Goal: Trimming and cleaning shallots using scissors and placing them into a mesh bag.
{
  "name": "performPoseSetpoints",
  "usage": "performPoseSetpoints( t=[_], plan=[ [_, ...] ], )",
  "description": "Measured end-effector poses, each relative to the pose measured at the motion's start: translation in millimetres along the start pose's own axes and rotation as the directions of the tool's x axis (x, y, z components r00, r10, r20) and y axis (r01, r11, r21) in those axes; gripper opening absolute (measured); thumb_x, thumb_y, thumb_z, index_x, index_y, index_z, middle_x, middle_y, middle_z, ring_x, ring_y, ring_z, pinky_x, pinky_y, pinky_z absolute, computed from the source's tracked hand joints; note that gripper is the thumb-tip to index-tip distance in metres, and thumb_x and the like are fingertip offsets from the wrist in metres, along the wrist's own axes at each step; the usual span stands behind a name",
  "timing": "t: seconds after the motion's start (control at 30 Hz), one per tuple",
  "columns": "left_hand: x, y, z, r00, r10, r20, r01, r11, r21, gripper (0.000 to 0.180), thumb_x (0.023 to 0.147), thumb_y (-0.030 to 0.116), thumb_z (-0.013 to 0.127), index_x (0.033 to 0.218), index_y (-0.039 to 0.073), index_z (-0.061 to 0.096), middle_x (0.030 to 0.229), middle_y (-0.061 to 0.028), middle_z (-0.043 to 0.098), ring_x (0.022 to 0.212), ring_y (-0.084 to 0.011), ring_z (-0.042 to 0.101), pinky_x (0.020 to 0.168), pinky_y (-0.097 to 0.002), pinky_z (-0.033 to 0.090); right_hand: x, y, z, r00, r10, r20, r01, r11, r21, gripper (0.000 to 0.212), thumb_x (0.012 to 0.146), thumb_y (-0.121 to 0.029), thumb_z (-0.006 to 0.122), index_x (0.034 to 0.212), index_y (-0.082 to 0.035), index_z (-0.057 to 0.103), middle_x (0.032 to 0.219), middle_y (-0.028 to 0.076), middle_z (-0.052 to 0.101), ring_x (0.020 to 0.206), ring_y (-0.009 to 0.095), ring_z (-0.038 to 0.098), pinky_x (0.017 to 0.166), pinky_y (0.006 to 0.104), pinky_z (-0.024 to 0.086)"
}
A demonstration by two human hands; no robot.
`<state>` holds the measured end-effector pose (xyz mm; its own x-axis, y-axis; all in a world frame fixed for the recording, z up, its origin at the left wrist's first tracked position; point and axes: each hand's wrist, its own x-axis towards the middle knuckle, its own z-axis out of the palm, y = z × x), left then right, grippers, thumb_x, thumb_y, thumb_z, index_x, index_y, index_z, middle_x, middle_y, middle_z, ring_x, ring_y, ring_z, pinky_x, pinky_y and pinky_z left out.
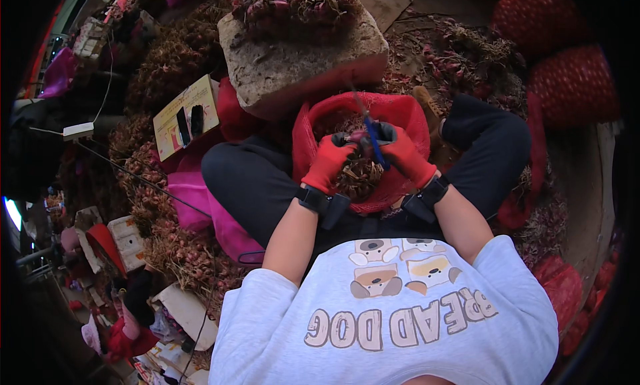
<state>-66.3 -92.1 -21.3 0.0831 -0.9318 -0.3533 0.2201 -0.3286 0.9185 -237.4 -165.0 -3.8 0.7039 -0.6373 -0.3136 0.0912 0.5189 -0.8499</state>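
Note:
Both my hands wear red gloves with dark fingertips and meet over an open red mesh bag [309,128] between my bent legs. My left hand [329,162] is closed on a small bunch of purplish shallots [357,138]. My right hand [405,156] grips blue-handled scissors [373,142], whose blurred blades point away from me beside the bunch. Inside the bag, below my hands, lie dry stalks and roots [360,178]. My fingers partly hide the bunch.
Ahead stands a pale rough block [300,68] with shallots on top. Heaped shallots [157,215] cover the left, near a yellow board [187,118] holding two dark flat objects. Full red mesh sacks [573,85] stand far right. Pink mesh cloth [193,192] lies by my left leg.

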Motion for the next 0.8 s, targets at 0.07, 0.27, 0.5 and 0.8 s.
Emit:
performPoseSetpoints(
  t=[0.07,0.27,0.5,0.8],
  plan=[
    [7,-10,-8,0.997,-0.066,0.034,0.061,0.990,0.123,0.016,0.078,0.011,0.063,0.091,0.001,0.064,0.085,-0.0070,0.065,0.082,-0.0153,0.060,0.073,-0.0296,0.047,-2,-2,-2,0.997,0.042,0.062,-0.050,0.989,0.136,0.034,0.080,-0.014,0.065,0.108,0.001,0.055,0.096,0.006,0.063,0.083,0.013,0.061,0.070,0.0262,0.052],
    [25,-66,-21,0.927,0.362,-0.098,-0.278,0.837,0.472,0.020,0.086,0.011,0.055,0.105,0.007,0.061,0.099,-0.0034,0.063,0.088,-0.0140,0.061,0.076,-0.0270,0.047,2,3,-4,0.994,-0.004,0.107,-0.042,0.905,0.423,0.030,0.083,-0.017,0.060,0.108,-0.001,0.054,0.099,0.006,0.060,0.084,0.014,0.061,0.071,0.0279,0.052],
    [1,17,12,0.987,0.163,-0.018,-0.163,0.982,-0.090,0.020,0.084,0.011,0.061,0.104,0.005,0.058,0.096,-0.0032,0.061,0.089,-0.0146,0.059,0.077,-0.0277,0.047,1,7,-9,0.999,-0.025,-0.025,0.032,0.926,0.376,0.028,0.083,-0.016,0.060,0.107,-0.003,0.055,0.102,0.006,0.061,0.089,0.015,0.061,0.068,0.0288,0.053],
    [-4,4,22,0.920,0.390,-0.041,-0.271,0.706,0.654,0.018,0.074,0.010,0.069,0.085,0.003,0.057,0.082,-0.0070,0.057,0.078,-0.0189,0.059,0.069,-0.0305,0.047,6,17,-6,0.975,-0.101,-0.195,0.116,0.991,0.063,0.033,0.080,-0.012,0.064,0.110,-0.002,0.055,0.095,0.005,0.063,0.080,0.013,0.063,0.065,0.0244,0.051]
  ],
)
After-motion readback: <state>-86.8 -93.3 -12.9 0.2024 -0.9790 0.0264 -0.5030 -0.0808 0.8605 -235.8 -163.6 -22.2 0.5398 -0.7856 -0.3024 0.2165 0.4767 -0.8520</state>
